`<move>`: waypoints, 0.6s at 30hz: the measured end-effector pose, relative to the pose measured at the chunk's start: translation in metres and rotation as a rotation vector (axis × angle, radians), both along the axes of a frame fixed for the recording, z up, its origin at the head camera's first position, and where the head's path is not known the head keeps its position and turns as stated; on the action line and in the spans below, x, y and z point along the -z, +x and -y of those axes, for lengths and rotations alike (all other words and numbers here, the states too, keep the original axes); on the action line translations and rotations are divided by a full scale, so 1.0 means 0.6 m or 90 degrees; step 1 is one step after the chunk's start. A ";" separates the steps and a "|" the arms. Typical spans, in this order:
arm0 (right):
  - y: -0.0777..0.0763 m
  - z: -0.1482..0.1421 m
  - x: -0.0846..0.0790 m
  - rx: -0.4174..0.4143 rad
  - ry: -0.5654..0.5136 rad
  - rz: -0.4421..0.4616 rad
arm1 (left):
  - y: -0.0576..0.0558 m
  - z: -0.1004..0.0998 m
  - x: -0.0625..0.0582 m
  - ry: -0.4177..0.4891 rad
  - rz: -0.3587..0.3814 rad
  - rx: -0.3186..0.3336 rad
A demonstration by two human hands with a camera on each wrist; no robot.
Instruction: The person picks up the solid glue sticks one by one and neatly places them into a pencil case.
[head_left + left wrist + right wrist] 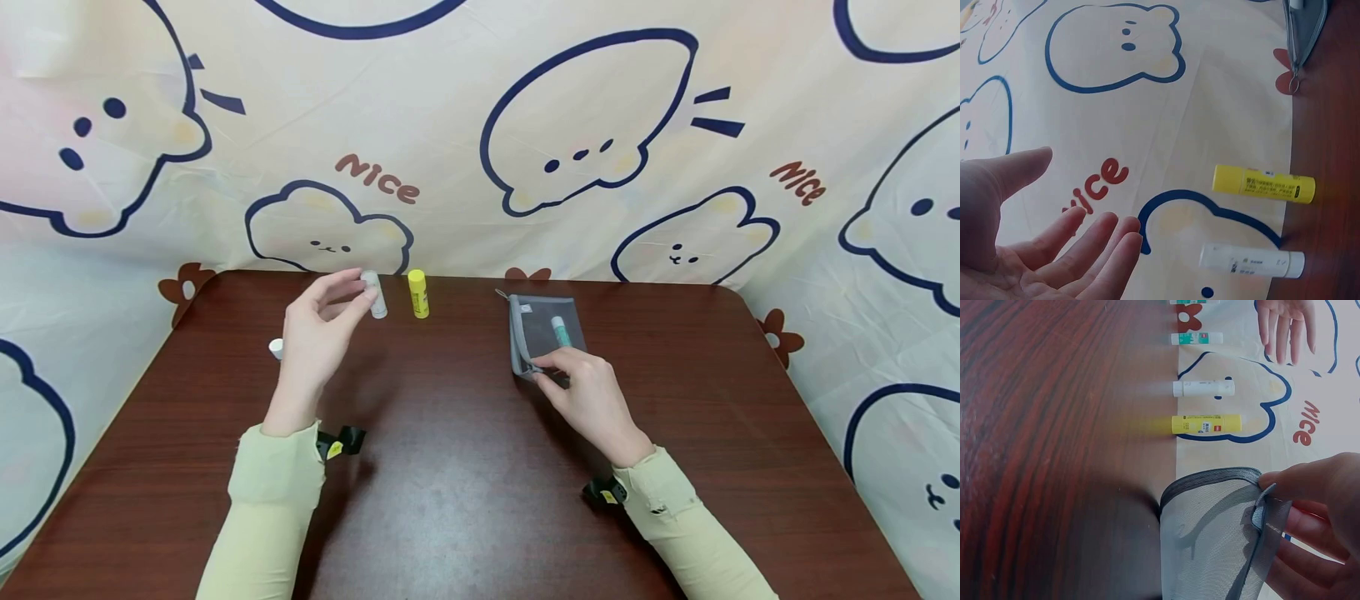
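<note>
My left hand [318, 321] is raised at the left with loosely spread fingers and nothing in it, as the left wrist view shows. Near its fingertips a white glue stick [378, 302] stands upright; a yellow glue stick [418, 294] is just right of it. With thumb and fingers my right hand [592, 396] pinches the zippered edge of a grey mesh pouch [1210, 525]. A teal glue stick [561, 331] with a white end appears inside the pouch. The right hand's fingertips are partly behind the mesh in the right wrist view.
Two green-and-white glue sticks, one nearer [1197, 339] and one at the top edge [1194, 302], stand at the table's left; my left hand mostly hides them in the head view. A patterned cloth [450, 167] hangs behind the brown table [465, 500].
</note>
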State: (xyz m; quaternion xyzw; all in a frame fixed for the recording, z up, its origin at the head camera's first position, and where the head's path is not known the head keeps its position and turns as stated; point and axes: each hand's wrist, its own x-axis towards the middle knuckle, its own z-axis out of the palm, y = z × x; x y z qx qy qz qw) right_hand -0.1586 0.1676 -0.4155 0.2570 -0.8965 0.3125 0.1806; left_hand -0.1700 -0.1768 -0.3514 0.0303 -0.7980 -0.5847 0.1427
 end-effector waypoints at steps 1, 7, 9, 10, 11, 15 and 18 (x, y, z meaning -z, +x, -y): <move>0.000 0.000 0.000 0.000 0.000 0.000 | 0.001 0.002 -0.002 0.003 -0.004 -0.003; -0.001 -0.001 0.000 0.001 0.003 0.000 | 0.009 0.016 -0.012 0.001 -0.014 -0.029; -0.001 -0.001 0.001 0.001 0.003 -0.001 | 0.010 0.021 -0.013 0.001 -0.019 -0.035; -0.001 -0.001 0.001 0.002 0.003 -0.001 | 0.010 0.024 -0.014 0.002 -0.020 -0.038; -0.001 -0.001 0.001 0.002 0.003 -0.002 | 0.011 0.026 -0.015 0.003 -0.021 -0.041; 0.000 -0.001 0.002 0.003 0.003 -0.003 | 0.013 0.034 -0.018 0.005 -0.024 -0.053; 0.000 0.000 0.002 0.003 0.003 -0.002 | 0.016 0.039 -0.019 0.008 -0.024 -0.060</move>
